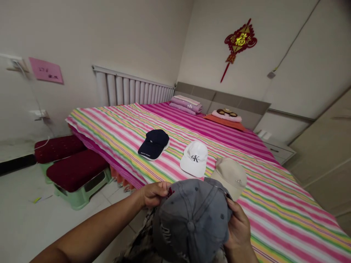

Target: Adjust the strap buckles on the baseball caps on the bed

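Observation:
A faded grey baseball cap [192,215] is held between my two hands, close to my body, with its crown facing me. My left hand [155,193] pinches the cap's left edge, beside a small red mark. On the other side, my right hand [238,223] grips the right edge, thumb on the fabric and the other fingers partly hidden. Three more caps lie beyond on the bed: a navy cap [155,142] with small white lettering on its brim, a white cap [195,157] with black letters, and a beige cap [231,173] partly behind the grey one.
The bed [115,128] has a striped sheet. Folded purple bedding [186,105] and a pink pillow [226,116] sit near the headboard [219,96]. Dark-red-topped stools [76,168] stand at the left, a radiator [131,87] along the wall, a nightstand [276,148] at right.

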### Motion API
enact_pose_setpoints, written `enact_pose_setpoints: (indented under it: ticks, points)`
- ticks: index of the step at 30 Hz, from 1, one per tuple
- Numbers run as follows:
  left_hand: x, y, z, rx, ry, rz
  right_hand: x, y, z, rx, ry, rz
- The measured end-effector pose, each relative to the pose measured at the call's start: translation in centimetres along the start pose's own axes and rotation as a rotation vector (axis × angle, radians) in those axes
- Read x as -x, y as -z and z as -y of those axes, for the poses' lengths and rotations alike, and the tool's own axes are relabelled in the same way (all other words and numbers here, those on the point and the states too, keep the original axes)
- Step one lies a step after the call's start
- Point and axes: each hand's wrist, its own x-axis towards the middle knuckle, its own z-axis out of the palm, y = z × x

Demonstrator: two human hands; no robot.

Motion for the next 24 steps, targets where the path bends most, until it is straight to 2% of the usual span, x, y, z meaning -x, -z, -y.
enact_pose_setpoints:
  ticks: [3, 8, 12, 15, 18, 22, 24]
  points:
    - [1.7, 1.6, 1.2, 0.008, 0.045, 0.014, -0.5, 0.0, -0.2, -0.063, -0.008, -0.068]
    - [5.3, 4.3, 4.3, -0.005, 0.139, -0.059, -1.7, 0.4, -0.4, -0.158, 0.005, -0.187]
    - [7.2, 4.4, 5.5, 0.118, -0.024, -0.159, -2.7, 0.9, -0.7, -0.23, 0.004, -0.263]
    - [7.9, 3.7, 5.0, 0.205, -0.153, -0.217, -3.3, 1.6, -1.4, -0.241, -0.014, -0.26]
    - [8.5, 3.1, 3.7, 0.243, -0.208, -0.255, -4.0, 2.9, -2.7, -0.237, -0.065, -0.256]
    - [9.5, 2.8, 1.7, 0.205, -0.264, -0.278, -4.4, 4.9, -5.6, -0.177, -0.221, -0.322]
    - [10.2, 2.7, 1.0, 0.168, -0.294, -0.312, -4.0, 5.5, -7.4, -0.169, -0.245, -0.343]
